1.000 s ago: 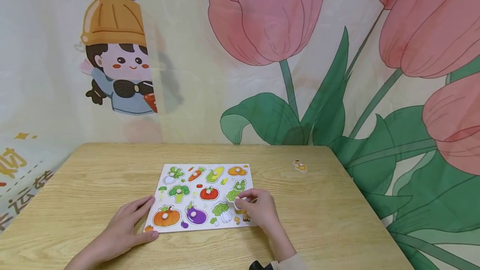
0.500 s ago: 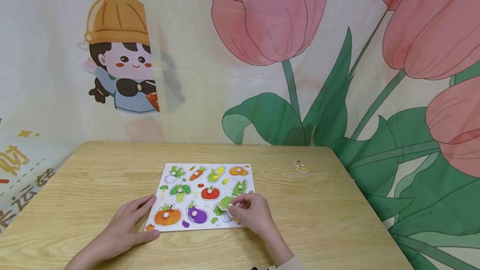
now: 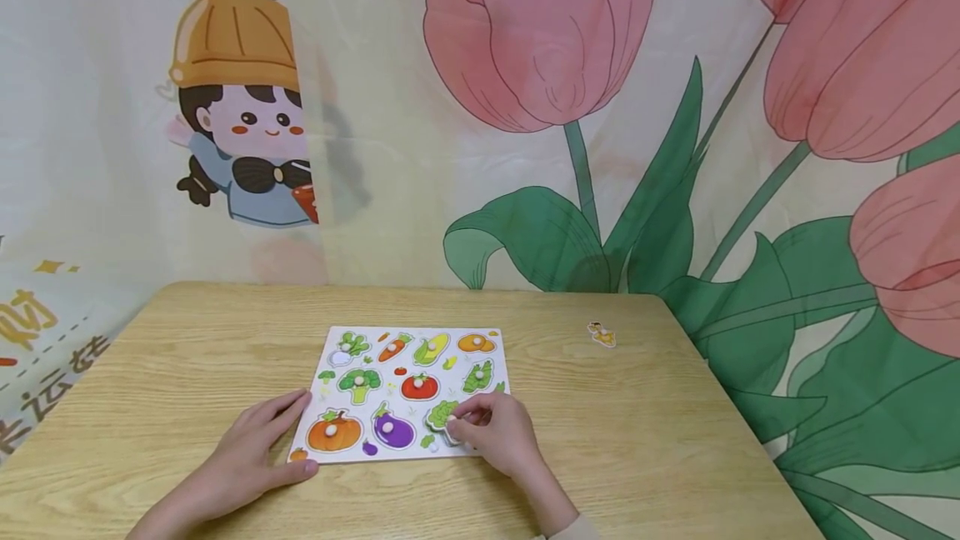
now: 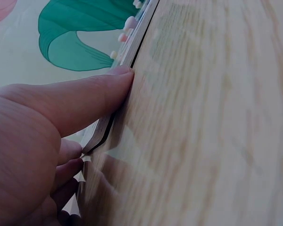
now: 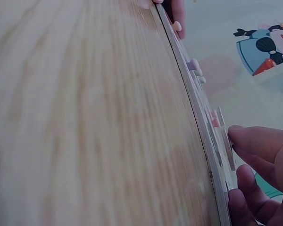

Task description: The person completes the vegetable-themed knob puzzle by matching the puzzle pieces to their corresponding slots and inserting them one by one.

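Since a moment ago my right hand (image 3: pixel 495 433) has slid left along the puzzle board's (image 3: pixel 333 375) near row, carrying the green cabbage piece (image 3: pixel 442 415) with it. My grip is pinched on that piece, which seems tilted just over its slot beside the eggplant (image 3: pixel 393 430). My left hand (image 3: pixel 247 461) lies flat on the bench (image 3: pixel 675 440), fingers straight, thumb against the board's near-left corner.

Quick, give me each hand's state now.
Left hand: open, fingers flat against the puzzle board edge.
Right hand: pinching the cabbage piece over the board.
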The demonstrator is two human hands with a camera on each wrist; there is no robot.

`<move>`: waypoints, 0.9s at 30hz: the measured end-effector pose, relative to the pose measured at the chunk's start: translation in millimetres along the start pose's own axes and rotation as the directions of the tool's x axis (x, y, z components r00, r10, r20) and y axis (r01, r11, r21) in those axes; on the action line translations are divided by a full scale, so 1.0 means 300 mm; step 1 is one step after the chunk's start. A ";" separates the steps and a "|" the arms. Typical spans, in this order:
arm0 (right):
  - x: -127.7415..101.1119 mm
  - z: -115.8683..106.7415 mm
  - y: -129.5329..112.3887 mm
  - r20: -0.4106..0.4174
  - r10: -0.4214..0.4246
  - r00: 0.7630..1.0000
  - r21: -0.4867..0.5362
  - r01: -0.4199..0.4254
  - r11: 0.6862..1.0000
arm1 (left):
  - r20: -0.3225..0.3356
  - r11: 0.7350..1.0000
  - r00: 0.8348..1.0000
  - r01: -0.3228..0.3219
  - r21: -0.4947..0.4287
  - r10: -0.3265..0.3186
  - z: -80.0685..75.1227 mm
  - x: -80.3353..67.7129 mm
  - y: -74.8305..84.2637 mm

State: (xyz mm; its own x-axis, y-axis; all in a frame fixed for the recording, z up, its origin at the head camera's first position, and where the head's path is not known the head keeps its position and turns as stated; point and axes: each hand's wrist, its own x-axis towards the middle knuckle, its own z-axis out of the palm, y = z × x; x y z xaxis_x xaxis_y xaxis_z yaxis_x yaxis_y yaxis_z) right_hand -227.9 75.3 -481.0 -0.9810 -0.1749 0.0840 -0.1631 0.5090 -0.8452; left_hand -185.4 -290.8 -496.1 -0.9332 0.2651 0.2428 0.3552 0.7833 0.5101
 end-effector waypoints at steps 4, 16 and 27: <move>-0.003 0.003 -0.004 0.005 0.003 1.000 0.006 -0.003 1.000 | 0.002 1.000 1.000 -0.002 0.012 0.002 0.001 -0.005 0.000; 0.000 0.011 -0.004 -0.004 0.023 1.000 -0.041 -0.024 0.999 | 0.001 1.000 1.000 0.000 0.025 0.000 0.000 -0.010 0.006; 0.001 0.017 -0.014 -0.032 0.045 0.998 -0.077 -0.047 0.996 | -0.013 1.000 1.000 -0.016 0.025 0.016 0.002 -0.003 0.003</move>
State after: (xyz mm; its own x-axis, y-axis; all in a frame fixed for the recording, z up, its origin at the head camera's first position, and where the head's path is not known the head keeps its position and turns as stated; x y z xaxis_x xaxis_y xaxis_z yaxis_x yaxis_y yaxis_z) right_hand -226.9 68.8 -480.1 -0.9902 -0.1246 0.0631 -0.1242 0.5796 -0.8054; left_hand -184.3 -289.8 -496.3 -0.9264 0.2704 0.2621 0.3687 0.7928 0.4853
